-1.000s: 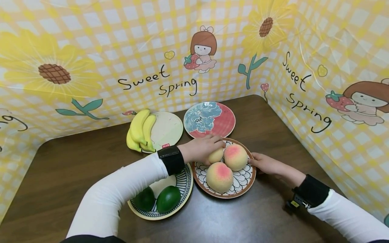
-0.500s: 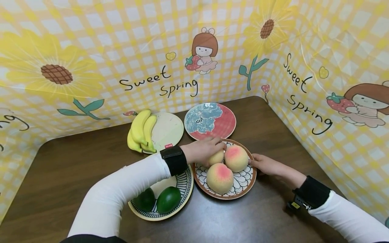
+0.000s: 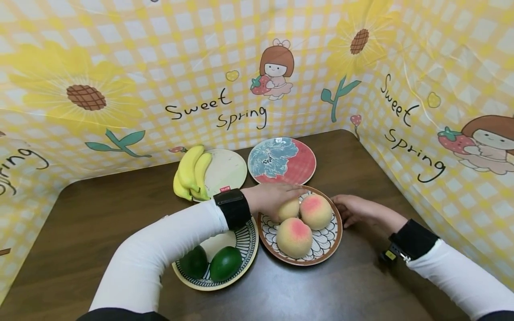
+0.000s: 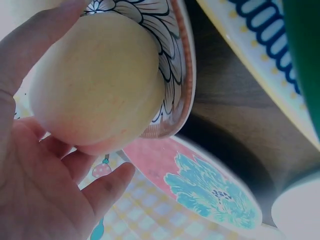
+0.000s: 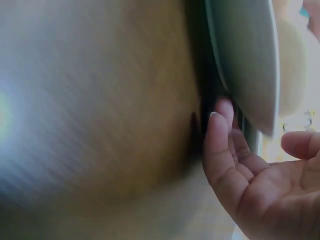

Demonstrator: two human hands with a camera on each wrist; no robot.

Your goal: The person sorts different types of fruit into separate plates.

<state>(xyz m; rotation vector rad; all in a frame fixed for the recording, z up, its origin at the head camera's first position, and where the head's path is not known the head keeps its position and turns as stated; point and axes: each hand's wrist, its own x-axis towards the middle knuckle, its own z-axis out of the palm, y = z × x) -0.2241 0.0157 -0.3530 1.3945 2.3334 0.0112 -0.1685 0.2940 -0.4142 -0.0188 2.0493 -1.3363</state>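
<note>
My left hand [image 3: 277, 198] is over the left peach [image 3: 290, 211] on a brown-rimmed plate [image 3: 327, 238] with a black-and-white petal pattern. In the left wrist view, the thumb lies along one side of this peach [image 4: 100, 80] and the fingertips pass out of sight behind the other. Two more peaches with pink tops share the plate: a right peach [image 3: 316, 211] and a front peach [image 3: 294, 237]. My right hand [image 3: 361, 208] is at the plate's right rim. In the right wrist view, its loosely bent fingers [image 5: 220, 137] reach just below the rim, thumb apart.
Behind stands a red-and-blue flower plate [image 3: 299, 165]. Bananas [image 3: 190, 171] lie on a pale plate [image 3: 229, 169] at the back left. A blue-patterned plate [image 3: 246, 247] holds avocado-like green fruits [image 3: 226, 264], under my left forearm. Patterned cloth walls [image 3: 140, 67] border the table.
My right hand has loosened from the plate's rim, its thumb and fingers shifting outward. My left fingers lie flatter over the peach. The whole view has shifted slightly; the fruit stays in place.
</note>
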